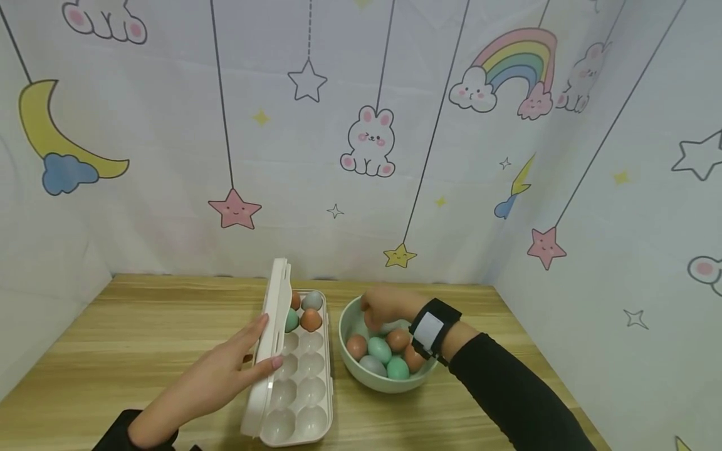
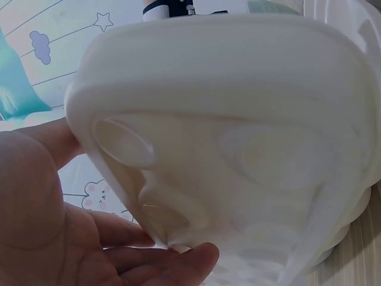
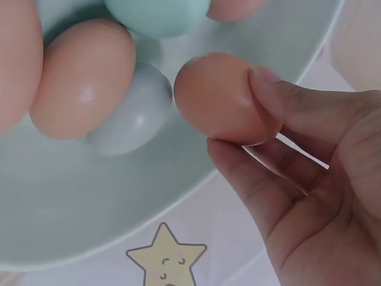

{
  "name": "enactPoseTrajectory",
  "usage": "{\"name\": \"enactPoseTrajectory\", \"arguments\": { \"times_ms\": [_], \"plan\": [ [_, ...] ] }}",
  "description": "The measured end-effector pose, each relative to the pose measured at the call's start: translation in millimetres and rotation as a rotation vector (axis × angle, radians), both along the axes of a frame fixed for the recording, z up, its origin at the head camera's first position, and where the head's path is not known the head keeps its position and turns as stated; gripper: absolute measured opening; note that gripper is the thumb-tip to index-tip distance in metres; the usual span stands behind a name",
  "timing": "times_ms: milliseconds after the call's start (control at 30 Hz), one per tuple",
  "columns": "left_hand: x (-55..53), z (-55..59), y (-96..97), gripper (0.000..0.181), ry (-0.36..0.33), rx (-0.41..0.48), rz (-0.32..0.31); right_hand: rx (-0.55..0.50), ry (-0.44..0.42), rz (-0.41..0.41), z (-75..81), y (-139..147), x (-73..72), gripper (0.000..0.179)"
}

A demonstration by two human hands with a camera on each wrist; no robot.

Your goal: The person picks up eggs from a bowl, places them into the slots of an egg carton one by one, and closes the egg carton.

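A white egg carton (image 1: 312,391) stands on the table with its lid (image 1: 271,351) tilted up on the left. My left hand (image 1: 217,376) holds the lid's edge, the thumb on the inner side and the fingers behind. Brown, green and grey eggs fill the carton's far cups; the nearer cups visible are bare. To the right is a pale green bowl (image 1: 361,374) of brown, green and grey eggs. My right hand (image 1: 395,305) reaches into the bowl's far side. In the right wrist view its thumb and fingers pinch a brown egg (image 3: 223,98) beside a grey egg (image 3: 137,113).
The wooden table (image 1: 169,326) ends at a cloth backdrop (image 1: 169,238) printed with stars, rabbits and a rainbow. Another cloth wall (image 1: 609,275) stands along the right side. The bowl sits close beside the carton, a narrow gap between them.
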State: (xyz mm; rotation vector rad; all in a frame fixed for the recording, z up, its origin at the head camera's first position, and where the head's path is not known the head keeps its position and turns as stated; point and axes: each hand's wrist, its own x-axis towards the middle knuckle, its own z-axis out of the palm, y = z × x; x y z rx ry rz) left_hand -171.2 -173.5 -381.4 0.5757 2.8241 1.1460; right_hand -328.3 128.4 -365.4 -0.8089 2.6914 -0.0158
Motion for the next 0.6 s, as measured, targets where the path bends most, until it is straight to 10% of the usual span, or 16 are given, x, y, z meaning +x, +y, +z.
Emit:
{"name": "enactPoseTrajectory", "arguments": {
  "times_ms": [600],
  "plan": [
    [-3.5, -1.8, -6.9, 0.085, 0.017, 0.018, -0.028, -0.018, 0.115, 0.143, 29.8, -19.3, 8.0, 0.029]
  ]
}}
